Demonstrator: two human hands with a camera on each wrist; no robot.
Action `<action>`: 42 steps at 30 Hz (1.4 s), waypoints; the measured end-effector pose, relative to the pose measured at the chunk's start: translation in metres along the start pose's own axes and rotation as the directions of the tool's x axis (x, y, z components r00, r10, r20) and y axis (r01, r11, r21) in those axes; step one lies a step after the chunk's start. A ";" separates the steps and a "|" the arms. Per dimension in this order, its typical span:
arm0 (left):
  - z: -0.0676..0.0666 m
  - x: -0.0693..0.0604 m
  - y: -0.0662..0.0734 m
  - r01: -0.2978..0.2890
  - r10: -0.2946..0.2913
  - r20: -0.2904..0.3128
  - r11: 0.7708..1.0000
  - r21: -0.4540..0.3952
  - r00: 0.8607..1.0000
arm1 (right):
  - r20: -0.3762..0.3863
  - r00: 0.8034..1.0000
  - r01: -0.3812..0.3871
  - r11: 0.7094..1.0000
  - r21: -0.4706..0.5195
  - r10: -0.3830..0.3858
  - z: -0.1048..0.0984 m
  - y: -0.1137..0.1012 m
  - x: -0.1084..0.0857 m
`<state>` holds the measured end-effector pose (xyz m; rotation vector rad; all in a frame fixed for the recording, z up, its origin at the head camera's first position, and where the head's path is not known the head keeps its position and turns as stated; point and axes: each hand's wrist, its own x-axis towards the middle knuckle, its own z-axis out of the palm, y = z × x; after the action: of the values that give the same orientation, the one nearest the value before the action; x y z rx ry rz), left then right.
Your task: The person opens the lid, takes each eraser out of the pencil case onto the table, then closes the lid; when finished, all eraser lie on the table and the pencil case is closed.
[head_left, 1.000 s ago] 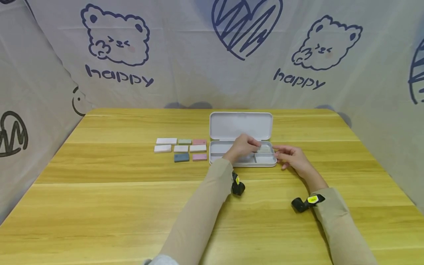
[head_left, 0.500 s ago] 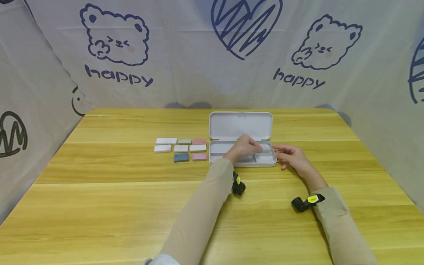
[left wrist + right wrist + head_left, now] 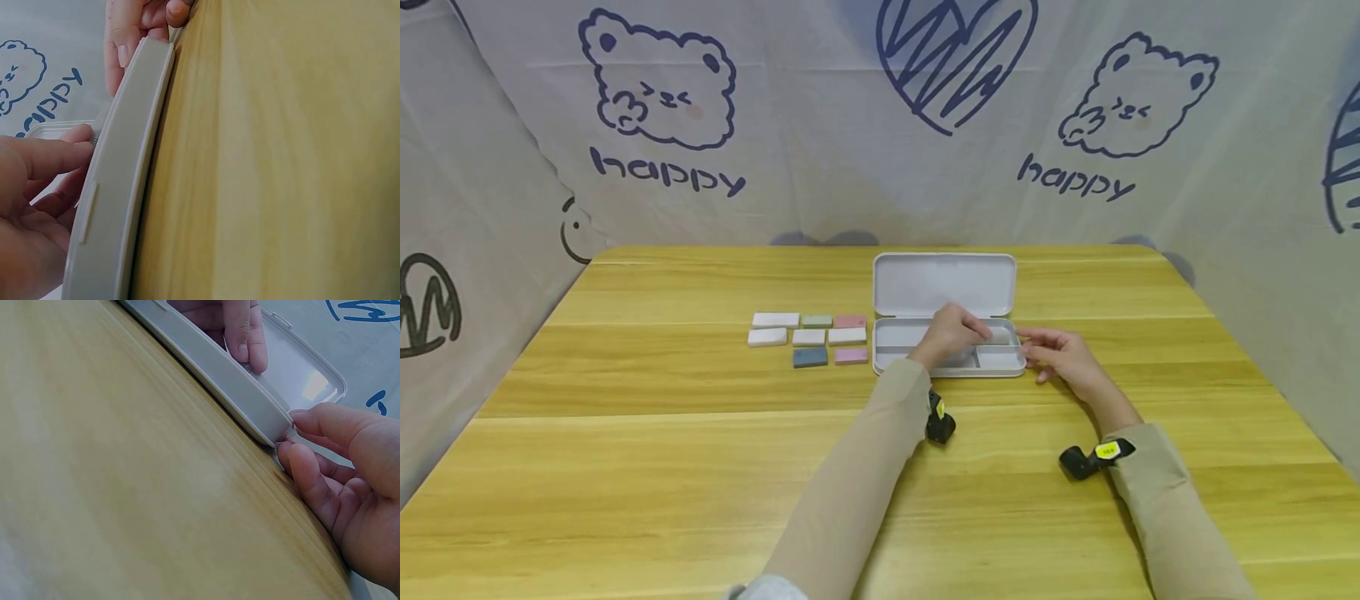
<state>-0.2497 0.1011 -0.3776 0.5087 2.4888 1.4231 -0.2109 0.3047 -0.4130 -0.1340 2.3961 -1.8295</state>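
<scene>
An opened white pencil case (image 3: 950, 372) with inner compartments sits on the table, its lid (image 3: 945, 285) tilted back. My left hand (image 3: 951, 335) reaches over the front wall, fingertips down in the back row toward the right end. A small dark-marked bit shows at those fingertips in both wrist views; whether they pinch it is hidden. A pale piece (image 3: 1002, 335) lies in the back right compartment. With thumb at the rim and fingers below, my right hand (image 3: 1063, 358) grips the case's right end (image 3: 275, 419).
Left of the case lie several small rectangular blocks like erasers: white (image 3: 777, 320), green (image 3: 817, 321), pink (image 3: 850, 321), blue (image 3: 810, 357) and lilac (image 3: 851, 356). A printed cloth (image 3: 820, 167) hangs behind the wooden table (image 3: 700, 483).
My left hand's fingertips shift slightly right, then slightly back, inside the case. The right hand stays at the case's end, and the blocks on the table have not moved.
</scene>
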 end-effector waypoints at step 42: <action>-0.047 -0.016 -0.019 0.042 -0.073 -0.087 0.949 -0.313 0.994 | 0.000 1.000 0.009 1.000 0.011 -0.009 0.001 0.000 -0.002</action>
<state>-0.2558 0.0491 -0.3703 0.3072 2.2630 1.8115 -0.2093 0.3041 -0.4131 -0.1438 2.3895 -1.8461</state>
